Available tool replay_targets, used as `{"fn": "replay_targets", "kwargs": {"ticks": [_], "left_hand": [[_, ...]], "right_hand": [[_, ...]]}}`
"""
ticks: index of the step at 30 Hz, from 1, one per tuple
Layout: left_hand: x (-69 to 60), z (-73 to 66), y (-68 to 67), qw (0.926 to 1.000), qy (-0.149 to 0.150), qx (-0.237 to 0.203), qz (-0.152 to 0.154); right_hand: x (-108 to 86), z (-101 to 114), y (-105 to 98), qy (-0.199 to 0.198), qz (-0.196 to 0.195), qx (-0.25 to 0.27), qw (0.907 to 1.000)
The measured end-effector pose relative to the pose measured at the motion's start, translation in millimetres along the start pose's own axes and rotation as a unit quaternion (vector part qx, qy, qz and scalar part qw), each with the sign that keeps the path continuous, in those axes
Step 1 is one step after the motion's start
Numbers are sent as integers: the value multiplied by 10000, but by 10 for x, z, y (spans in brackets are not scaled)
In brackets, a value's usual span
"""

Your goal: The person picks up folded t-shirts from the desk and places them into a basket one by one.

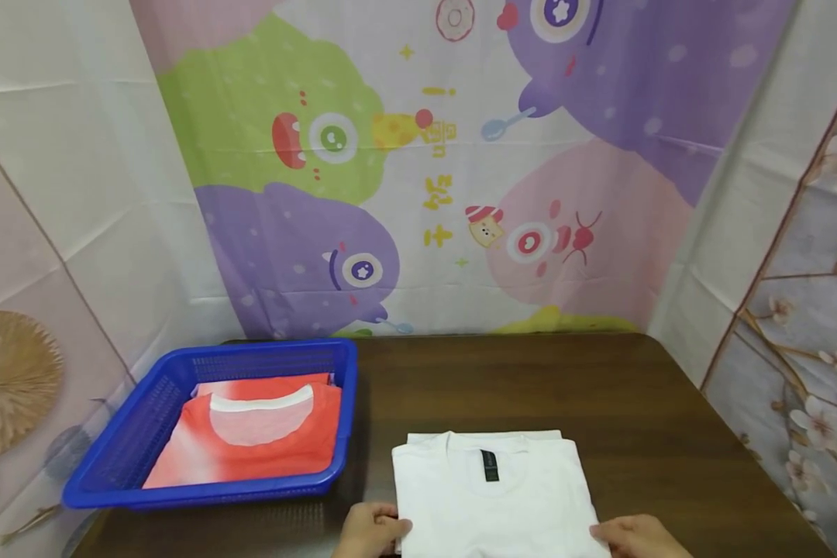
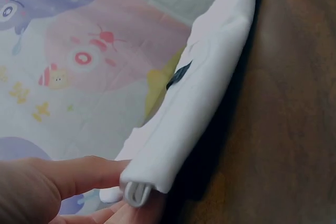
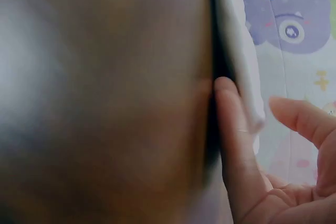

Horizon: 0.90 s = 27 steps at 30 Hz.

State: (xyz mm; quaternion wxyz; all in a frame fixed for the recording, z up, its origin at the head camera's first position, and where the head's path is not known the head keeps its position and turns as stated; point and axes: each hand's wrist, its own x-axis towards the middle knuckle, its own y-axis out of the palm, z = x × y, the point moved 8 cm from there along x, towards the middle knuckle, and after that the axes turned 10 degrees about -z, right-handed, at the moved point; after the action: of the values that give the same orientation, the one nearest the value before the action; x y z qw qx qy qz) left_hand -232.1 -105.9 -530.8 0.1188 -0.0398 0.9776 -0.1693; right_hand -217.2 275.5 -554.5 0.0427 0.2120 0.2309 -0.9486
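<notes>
A folded white T-shirt (image 1: pixel 491 504) with a black neck label lies at the front of the table in the head view, its collar toward the back. My left hand (image 1: pixel 371 531) pinches the shirt's left edge; the left wrist view shows the folded layers between thumb and fingers. At the opposite edge is my right hand (image 1: pixel 638 536). In the right wrist view its straight fingers (image 3: pixel 236 135) reach along the underside of the white cloth (image 3: pixel 244 61), while the thumb stands a little apart from it.
On the left of the brown wooden table (image 1: pixel 530 380) stands a blue plastic basket (image 1: pixel 345 426). Inside it lies folded red-and-white clothing (image 1: pixel 279 453). A cartoon-printed curtain (image 1: pixel 418 294) hangs behind the table, and printed cloths line both sides.
</notes>
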Motion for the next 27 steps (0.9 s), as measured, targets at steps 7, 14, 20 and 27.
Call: {"fn": "replay_targets", "kwargs": {"ticks": [7,14,20,27], "left_hand": [[135,-95,0,9996,74,-98,-257],[354,-126,39,9976,-80,-448,-517],[455,-131,18,9949,-132,-322,-944],[433,-120,-38,9948,58,-29,-1017]], "right_hand": [[154,222,-40,426,280,1032,9934],[384,316,-109,595,-323,1275,9895],[503,346,-110,852,-964,1261,9836],[497,380,-4,774,-1081,1050,9855]]}}
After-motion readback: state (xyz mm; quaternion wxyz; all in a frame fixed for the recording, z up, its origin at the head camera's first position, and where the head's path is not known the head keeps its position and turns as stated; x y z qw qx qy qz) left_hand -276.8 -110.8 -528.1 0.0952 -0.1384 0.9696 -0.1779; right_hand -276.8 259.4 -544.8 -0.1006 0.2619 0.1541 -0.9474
